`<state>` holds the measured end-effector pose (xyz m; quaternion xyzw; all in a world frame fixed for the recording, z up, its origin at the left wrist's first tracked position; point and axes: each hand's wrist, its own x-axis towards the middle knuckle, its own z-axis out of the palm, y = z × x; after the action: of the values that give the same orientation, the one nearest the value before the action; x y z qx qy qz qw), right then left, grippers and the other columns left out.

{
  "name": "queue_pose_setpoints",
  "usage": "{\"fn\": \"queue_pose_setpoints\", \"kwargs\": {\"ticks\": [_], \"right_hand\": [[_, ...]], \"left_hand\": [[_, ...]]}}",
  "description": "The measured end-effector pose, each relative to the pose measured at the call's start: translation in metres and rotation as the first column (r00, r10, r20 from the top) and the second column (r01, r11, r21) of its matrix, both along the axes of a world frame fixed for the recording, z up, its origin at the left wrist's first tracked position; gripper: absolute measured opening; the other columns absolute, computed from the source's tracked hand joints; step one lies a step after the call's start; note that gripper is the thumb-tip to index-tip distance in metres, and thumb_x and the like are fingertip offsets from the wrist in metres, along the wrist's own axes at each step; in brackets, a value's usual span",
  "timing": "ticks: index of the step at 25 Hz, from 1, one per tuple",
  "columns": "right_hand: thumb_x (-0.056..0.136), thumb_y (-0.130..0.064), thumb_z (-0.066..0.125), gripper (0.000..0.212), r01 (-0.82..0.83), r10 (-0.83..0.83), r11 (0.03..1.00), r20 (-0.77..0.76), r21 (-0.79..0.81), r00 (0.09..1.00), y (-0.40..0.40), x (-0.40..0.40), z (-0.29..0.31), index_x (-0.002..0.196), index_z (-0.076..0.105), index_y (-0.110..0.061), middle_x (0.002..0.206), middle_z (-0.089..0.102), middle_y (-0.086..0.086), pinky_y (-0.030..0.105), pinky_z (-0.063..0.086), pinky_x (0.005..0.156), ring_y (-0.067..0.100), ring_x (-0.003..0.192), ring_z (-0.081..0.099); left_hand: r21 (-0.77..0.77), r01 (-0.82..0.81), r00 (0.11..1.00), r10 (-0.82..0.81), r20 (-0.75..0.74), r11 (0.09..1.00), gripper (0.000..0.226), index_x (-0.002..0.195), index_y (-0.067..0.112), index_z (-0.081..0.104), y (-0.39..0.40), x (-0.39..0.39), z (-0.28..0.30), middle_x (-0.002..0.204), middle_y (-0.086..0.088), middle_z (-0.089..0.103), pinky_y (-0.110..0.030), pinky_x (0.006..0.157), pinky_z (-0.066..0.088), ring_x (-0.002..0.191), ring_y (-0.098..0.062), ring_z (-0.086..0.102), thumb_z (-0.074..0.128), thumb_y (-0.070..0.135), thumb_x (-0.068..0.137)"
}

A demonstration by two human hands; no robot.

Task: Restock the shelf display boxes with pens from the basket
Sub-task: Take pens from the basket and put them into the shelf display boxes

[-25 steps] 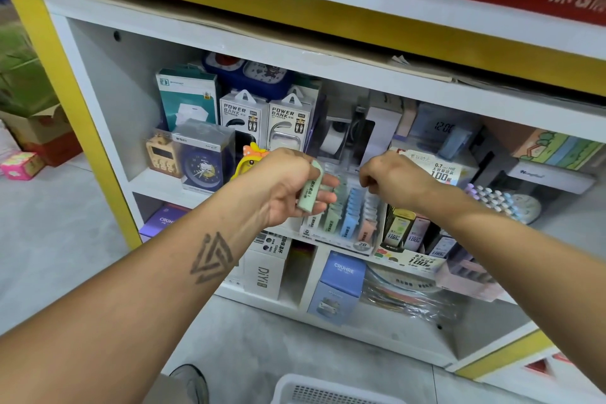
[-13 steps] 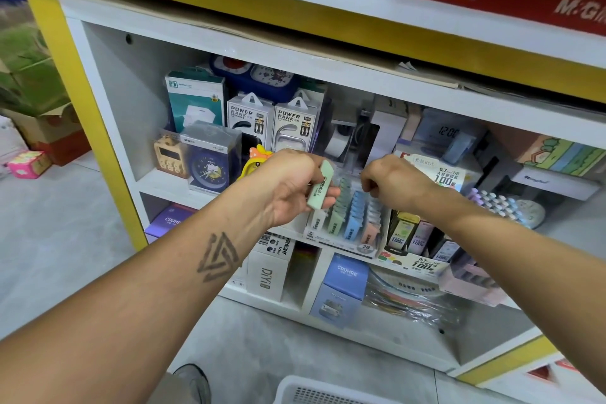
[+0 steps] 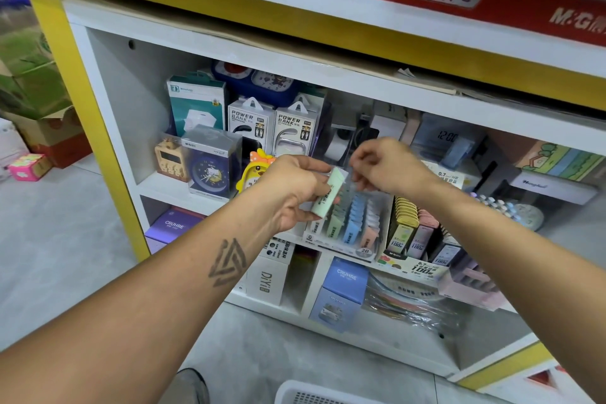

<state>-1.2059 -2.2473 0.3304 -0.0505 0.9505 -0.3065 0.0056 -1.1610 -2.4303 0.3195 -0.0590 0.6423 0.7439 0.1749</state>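
Note:
My left hand [image 3: 292,192] grips a small pale green pack [image 3: 329,195] in front of the middle shelf. It hovers just above a clear display box [image 3: 347,233] filled with rows of green, blue, white and pink packs. My right hand [image 3: 383,166] is beside it, fingers curled and pinching at the top corner of the green pack; what it grasps is partly hidden. A white basket [image 3: 314,393] shows only its rim at the bottom edge.
To the right stands a second display box [image 3: 413,239] of yellow, pink and dark packs. Power bank boxes [image 3: 272,128], clocks [image 3: 210,170] and a yellow duck item [image 3: 254,170] crowd the shelf's left. The lower shelf holds blue boxes [image 3: 344,292]. A yellow post [image 3: 82,108] frames the left.
Both hands rose slightly and came together. The green pack tilted more upright, and my right hand moved from the display box to the pack's top corner.

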Motion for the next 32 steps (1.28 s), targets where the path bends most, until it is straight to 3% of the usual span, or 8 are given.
{"fn": "queue_pose_setpoints", "kwargs": {"ticks": [2, 7, 9, 12, 15, 17, 23, 32], "right_hand": [[0.097, -0.02, 0.065, 0.015, 0.034, 0.037, 0.902, 0.155, -0.43, 0.987, -0.006, 0.007, 0.012, 0.097, 0.071, -0.007, 0.075, 0.075, 0.009, 0.025, 0.056, 0.056, 0.018, 0.062, 0.07], [0.087, -0.001, 0.073, 0.008, -0.043, 0.079, 0.917, 0.075, -0.398, 0.994, -0.005, 0.015, 0.015, 0.095, 0.073, -0.001, 0.072, 0.072, 0.009, 0.02, 0.055, 0.057, 0.011, 0.058, 0.066], [0.09, -0.001, 0.07, 0.01, -0.035, 0.017, 0.982, -0.097, -0.187, 0.995, 0.006, 0.005, 0.013, 0.099, 0.072, -0.003, 0.078, 0.072, 0.009, 0.024, 0.058, 0.061, 0.013, 0.064, 0.07], [0.093, -0.004, 0.061, 0.01, 0.042, 0.119, 0.925, -0.392, 0.378, 0.912, 0.02, -0.014, 0.002, 0.101, 0.067, -0.006, 0.091, 0.069, 0.014, 0.041, 0.058, 0.077, 0.029, 0.083, 0.067], [0.093, -0.006, 0.057, 0.011, 0.057, 0.128, 0.874, -0.341, 0.483, 0.931, 0.02, -0.026, -0.02, 0.1, 0.066, -0.006, 0.094, 0.067, 0.019, 0.045, 0.056, 0.077, 0.038, 0.086, 0.064], [0.093, -0.008, 0.057, 0.01, 0.046, 0.111, 0.882, -0.302, 0.469, 0.947, 0.015, -0.033, -0.033, 0.098, 0.066, -0.008, 0.094, 0.067, 0.019, 0.043, 0.055, 0.076, 0.038, 0.086, 0.063], [0.094, -0.01, 0.061, 0.012, 0.053, 0.051, 0.91, -0.238, 0.412, 0.97, 0.012, -0.047, -0.051, 0.102, 0.069, -0.013, 0.102, 0.067, 0.014, 0.03, 0.048, 0.077, 0.032, 0.094, 0.064], [0.092, -0.001, 0.06, 0.028, -0.071, 0.129, 0.824, -0.065, 0.562, 0.99, 0.007, -0.054, -0.054, 0.112, 0.074, -0.014, 0.118, 0.069, 0.008, 0.038, 0.056, 0.092, 0.027, 0.104, 0.066]], "left_hand": [[-0.04, -0.026, 0.998, 0.024, -0.059, 0.999, 0.031, 0.109, 0.008, 0.062, 0.004, 0.0, 0.0, 0.083, -0.003, 0.069, -0.039, 0.065, 0.059, 0.058, -0.014, 0.072, 0.059, -0.014, 0.087], [-0.154, -0.114, 0.988, 0.095, -0.122, 0.982, 0.021, 0.104, 0.005, 0.061, 0.014, -0.005, -0.004, 0.093, -0.016, 0.071, -0.042, 0.069, 0.062, 0.08, -0.026, 0.073, 0.051, -0.008, 0.091], [-0.476, -0.139, 0.961, 0.001, -0.277, 0.868, 0.026, 0.111, 0.007, 0.063, 0.008, -0.011, -0.013, 0.098, -0.012, 0.07, -0.044, 0.082, 0.059, 0.092, -0.031, 0.068, 0.047, 0.001, 0.091], [-0.865, -0.171, 0.8, -0.446, -0.402, 0.472, 0.028, 0.12, 0.013, 0.056, 0.005, -0.006, -0.025, 0.104, -0.009, 0.06, -0.032, 0.076, 0.049, 0.099, -0.03, 0.061, 0.047, 0.018, 0.094], [-0.952, -0.046, 0.706, -0.665, -0.245, 0.302, 0.052, 0.145, 0.015, 0.038, 0.017, -0.005, -0.045, 0.153, -0.012, 0.035, -0.039, 0.11, 0.037, 0.142, -0.028, 0.033, 0.047, 0.032, 0.096], [-0.98, -0.004, 0.657, -0.738, -0.154, 0.201, 0.062, 0.152, 0.019, 0.027, 0.024, -0.008, -0.055, 0.162, -0.01, 0.018, -0.044, 0.118, 0.026, 0.15, -0.025, 0.015, 0.047, 0.037, 0.097], [-0.992, 0.036, 0.617, -0.784, -0.076, 0.125, 0.07, 0.156, 0.02, 0.017, 0.03, -0.011, -0.064, 0.164, -0.008, 0.013, -0.043, 0.12, 0.021, 0.151, -0.025, 0.009, 0.049, 0.037, 0.096], [-0.991, 0.026, 0.619, -0.781, -0.09, 0.135, 0.063, 0.152, 0.018, 0.027, 0.027, -0.01, -0.061, 0.159, -0.01, 0.023, -0.042, 0.118, 0.026, 0.148, -0.027, 0.018, 0.05, 0.033, 0.095]]}}
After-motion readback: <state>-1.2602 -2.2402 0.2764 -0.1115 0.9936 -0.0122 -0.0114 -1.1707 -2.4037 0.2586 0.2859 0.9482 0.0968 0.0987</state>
